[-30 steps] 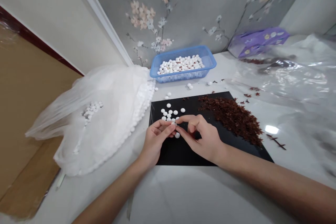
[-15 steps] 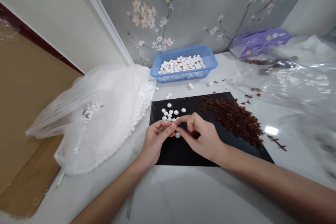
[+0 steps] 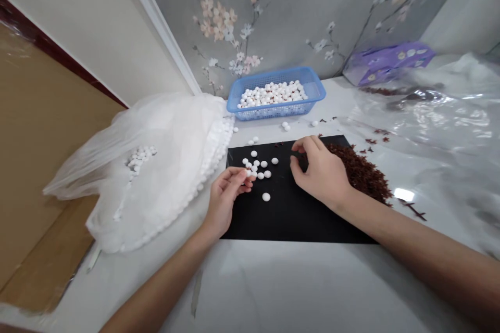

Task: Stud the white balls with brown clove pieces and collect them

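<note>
My left hand [image 3: 226,195] is closed in a pinch at the left side of a black mat [image 3: 289,223]. A small white ball [image 3: 248,173] shows at its fingertips. Close to those fingers, several loose white balls [image 3: 264,164] lie on the mat, and one white ball [image 3: 266,197] sits apart nearer to me. Over the mat's right half, my right hand [image 3: 322,171] is open, thumb and fingers apart, with nothing seen between them. It is beside a heap of small reddish-brown star-shaped pieces [image 3: 365,174] and partly covers it.
Behind the mat stands a blue basket [image 3: 277,112] of white balls. A white mesh bag [image 3: 164,197] with balls lies left. At right are clear plastic sheeting [image 3: 441,114] and a purple package [image 3: 394,62]. Stray balls and brown pieces dot the white table [image 3: 292,281].
My right hand has left my left hand's fingertips and moved right and away from me to the brown heap, its fingers now apart. My left hand has shifted slightly left.
</note>
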Available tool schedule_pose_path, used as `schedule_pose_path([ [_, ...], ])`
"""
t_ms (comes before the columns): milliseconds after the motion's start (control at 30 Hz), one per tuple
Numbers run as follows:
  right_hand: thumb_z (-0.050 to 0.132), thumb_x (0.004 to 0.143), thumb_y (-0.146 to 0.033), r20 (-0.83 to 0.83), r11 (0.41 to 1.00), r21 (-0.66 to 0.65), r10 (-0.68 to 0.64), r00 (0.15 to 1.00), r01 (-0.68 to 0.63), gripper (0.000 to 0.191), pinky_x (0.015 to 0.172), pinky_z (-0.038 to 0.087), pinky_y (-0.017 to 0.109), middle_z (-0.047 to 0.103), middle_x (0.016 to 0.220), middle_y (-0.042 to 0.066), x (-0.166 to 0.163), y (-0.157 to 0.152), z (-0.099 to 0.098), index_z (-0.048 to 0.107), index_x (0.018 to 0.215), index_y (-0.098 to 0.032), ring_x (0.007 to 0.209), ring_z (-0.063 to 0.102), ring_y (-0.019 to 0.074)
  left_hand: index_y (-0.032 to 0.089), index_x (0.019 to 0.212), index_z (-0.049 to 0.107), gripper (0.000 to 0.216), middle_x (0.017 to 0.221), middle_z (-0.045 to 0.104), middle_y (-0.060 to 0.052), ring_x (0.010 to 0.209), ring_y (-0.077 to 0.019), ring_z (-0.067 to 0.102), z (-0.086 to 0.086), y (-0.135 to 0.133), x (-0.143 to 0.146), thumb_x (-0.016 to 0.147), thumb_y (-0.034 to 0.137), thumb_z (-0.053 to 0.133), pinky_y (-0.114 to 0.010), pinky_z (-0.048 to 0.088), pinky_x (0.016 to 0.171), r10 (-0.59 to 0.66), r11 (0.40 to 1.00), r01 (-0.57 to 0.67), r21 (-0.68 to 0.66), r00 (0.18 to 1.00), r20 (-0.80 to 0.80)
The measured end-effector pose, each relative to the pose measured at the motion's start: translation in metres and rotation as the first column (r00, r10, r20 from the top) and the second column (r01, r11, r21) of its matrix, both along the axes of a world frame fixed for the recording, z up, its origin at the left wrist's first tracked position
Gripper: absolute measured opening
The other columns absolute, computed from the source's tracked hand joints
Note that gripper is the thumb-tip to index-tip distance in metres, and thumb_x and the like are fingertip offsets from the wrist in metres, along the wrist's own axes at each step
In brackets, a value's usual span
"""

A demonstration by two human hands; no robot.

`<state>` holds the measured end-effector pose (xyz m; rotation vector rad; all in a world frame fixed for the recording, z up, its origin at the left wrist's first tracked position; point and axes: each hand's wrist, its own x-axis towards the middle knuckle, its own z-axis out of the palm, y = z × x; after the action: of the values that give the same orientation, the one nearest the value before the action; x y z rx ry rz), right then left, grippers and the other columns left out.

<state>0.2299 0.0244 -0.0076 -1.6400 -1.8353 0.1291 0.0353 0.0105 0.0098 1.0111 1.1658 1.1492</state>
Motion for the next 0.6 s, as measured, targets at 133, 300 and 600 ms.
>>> schedule_pose_path([
  [133,0.045,0.081,-0.020,0.243,0.983,-0.120,-0.105,0.964,0.138,0.015,0.042,0.024,0.027,0.058,0.098,0.007,0.002,0.002,0.000,0.053,0.094,-0.017,0.052,0.052,0.0131,0.016,0.082,0.066,0.016,0.075,0.067,-0.002,0.067,-0.0099,0.059,-0.001,0.007,-0.010,0.075,0.031,0.065,-0.021,0.047,0.064,0.059,0.997,-0.061,0.042,0.997,0.045],
  [300,0.040,0.084,-0.015,0.276,0.986,-0.141,-0.048,0.960,0.090,0.017,0.047,0.027,0.028,0.062,0.092,0.006,0.003,0.002,-0.001,0.056,0.090,-0.017,0.063,0.059,0.0174,0.018,0.090,0.066,0.019,0.070,0.060,0.002,0.065,-0.0070,0.055,-0.001,0.009,-0.009,0.072,0.027,0.067,-0.019,0.046,0.062,0.078,0.997,-0.080,0.021,0.994,0.076],
  [600,0.045,0.085,-0.016,0.105,0.994,0.075,0.065,0.992,-0.073,0.017,0.058,0.042,0.026,0.067,0.090,0.003,0.003,0.003,-0.009,0.054,0.100,-0.019,0.078,0.063,0.0183,0.016,0.094,0.064,0.021,0.074,0.059,0.000,0.067,-0.0084,0.056,-0.004,0.013,-0.011,0.079,0.031,0.060,-0.020,0.047,0.063,0.051,0.999,-0.052,0.001,0.986,0.157],
])
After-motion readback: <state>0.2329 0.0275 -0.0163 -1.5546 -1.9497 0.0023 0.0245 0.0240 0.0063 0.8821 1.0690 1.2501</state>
